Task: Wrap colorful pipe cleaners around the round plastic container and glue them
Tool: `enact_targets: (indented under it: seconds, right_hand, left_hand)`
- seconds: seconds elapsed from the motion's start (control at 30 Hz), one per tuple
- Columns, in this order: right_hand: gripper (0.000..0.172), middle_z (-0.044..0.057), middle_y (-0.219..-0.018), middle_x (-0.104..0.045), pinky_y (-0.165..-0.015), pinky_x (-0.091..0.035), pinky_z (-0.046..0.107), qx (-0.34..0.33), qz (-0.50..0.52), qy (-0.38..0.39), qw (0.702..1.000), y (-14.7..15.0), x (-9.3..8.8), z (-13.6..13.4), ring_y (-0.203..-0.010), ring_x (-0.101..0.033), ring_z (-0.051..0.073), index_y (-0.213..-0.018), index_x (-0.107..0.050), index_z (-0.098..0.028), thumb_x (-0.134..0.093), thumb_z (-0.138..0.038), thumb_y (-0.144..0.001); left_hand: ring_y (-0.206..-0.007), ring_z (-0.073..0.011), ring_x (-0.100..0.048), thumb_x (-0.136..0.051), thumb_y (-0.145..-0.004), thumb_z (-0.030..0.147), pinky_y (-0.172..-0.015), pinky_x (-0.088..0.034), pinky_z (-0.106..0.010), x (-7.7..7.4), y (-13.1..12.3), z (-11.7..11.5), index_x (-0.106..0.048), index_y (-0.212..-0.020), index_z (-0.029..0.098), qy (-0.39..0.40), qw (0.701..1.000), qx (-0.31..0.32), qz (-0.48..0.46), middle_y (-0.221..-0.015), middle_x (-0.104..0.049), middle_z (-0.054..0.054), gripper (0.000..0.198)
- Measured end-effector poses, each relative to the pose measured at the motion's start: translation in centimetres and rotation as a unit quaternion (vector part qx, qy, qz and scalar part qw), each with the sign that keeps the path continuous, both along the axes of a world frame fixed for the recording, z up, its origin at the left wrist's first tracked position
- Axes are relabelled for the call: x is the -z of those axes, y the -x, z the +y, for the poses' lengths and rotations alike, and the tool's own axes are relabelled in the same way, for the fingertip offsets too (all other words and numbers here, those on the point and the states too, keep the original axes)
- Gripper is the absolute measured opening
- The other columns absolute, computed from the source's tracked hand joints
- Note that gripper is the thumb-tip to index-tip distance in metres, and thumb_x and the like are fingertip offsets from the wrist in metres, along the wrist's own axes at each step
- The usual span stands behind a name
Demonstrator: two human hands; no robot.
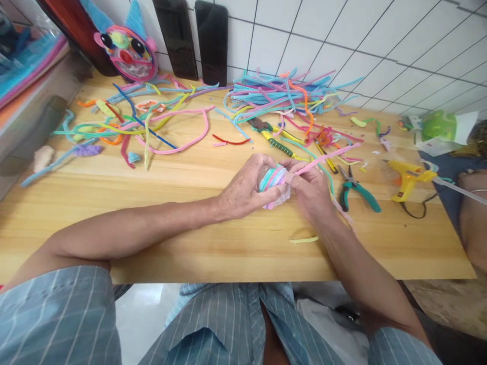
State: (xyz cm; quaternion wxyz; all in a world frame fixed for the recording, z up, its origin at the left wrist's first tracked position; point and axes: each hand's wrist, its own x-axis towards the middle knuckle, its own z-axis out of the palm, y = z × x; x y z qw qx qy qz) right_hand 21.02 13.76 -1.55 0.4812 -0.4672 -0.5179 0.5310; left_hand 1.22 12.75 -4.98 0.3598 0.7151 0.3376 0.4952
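My left hand [243,190] is curled around a small ball of wound pipe cleaners [273,180] in teal, pink and lilac, held just above the wooden table [171,213]. My right hand [312,187] pinches a pink pipe cleaner [330,155] whose free end runs up and to the right, and presses it against the ball. Both hands touch the ball at the table's middle.
Loose pipe cleaners [277,94] lie heaped at the back and left. Green-handled pliers [357,190], a yellow glue gun [409,180], yellow-handled cutters [272,137], a pipe-cleaner cat face [127,48] and two dark phones [211,40] stand around. A short yellow-green piece [304,239] lies near the front edge.
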Motion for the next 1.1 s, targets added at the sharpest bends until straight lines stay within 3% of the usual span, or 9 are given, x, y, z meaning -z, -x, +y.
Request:
enact_targets:
  seconds: [0.23,0.57,0.77,1.1]
  right_hand:
    - [0.026,0.003,-0.115,-0.08,-0.106,-0.058,0.044,-0.019,0.017,0.026,0.999,-1.0,0.2,0.5,-0.121,-0.072,0.027,-0.078,-0.073,-0.027,-0.093,-0.043,-0.074]
    - [0.024,0.004,-0.112,-0.084,-0.096,-0.06,0.042,0.005,0.004,0.018,1.0,-0.6,0.4,0.1,-0.113,-0.075,0.027,-0.071,-0.072,-0.026,-0.093,-0.039,-0.072]
    - [0.023,0.004,-0.107,-0.084,-0.097,-0.062,0.045,0.016,-0.02,-0.002,1.0,-0.5,0.1,0.0,-0.114,-0.077,0.029,-0.072,-0.073,-0.026,-0.091,-0.04,-0.076]
    - [0.026,0.004,-0.11,-0.086,-0.107,-0.061,0.051,0.016,-0.052,-0.005,0.999,-0.8,-1.0,-0.3,-0.119,-0.078,0.032,-0.071,-0.075,-0.027,-0.095,-0.043,-0.075]
  left_hand:
    - [-0.115,-0.0247,-0.066,-0.072,-0.1,0.04,-0.103,-0.058,-0.046,0.0,0.3,-0.1,-0.049,-0.128,0.025,0.0,1.0,0.009,0.0,-0.126,-0.063,-0.009,0.039]
    - [-0.119,-0.024,-0.067,-0.07,-0.104,0.051,-0.103,-0.06,-0.044,0.6,0.4,-0.2,-0.048,-0.131,0.026,-0.006,0.999,0.023,-0.032,-0.131,-0.062,-0.01,0.043]
    - [-0.13,-0.0259,-0.065,-0.071,-0.104,0.052,-0.113,-0.058,-0.049,1.2,-0.1,-0.1,-0.047,-0.133,0.028,-0.028,0.998,0.028,-0.044,-0.137,-0.059,-0.011,0.045]
    - [-0.13,-0.0268,-0.065,-0.07,-0.105,0.048,-0.114,-0.057,-0.051,0.9,0.3,0.0,-0.047,-0.135,0.027,-0.055,0.998,0.018,-0.018,-0.137,-0.059,-0.013,0.043]
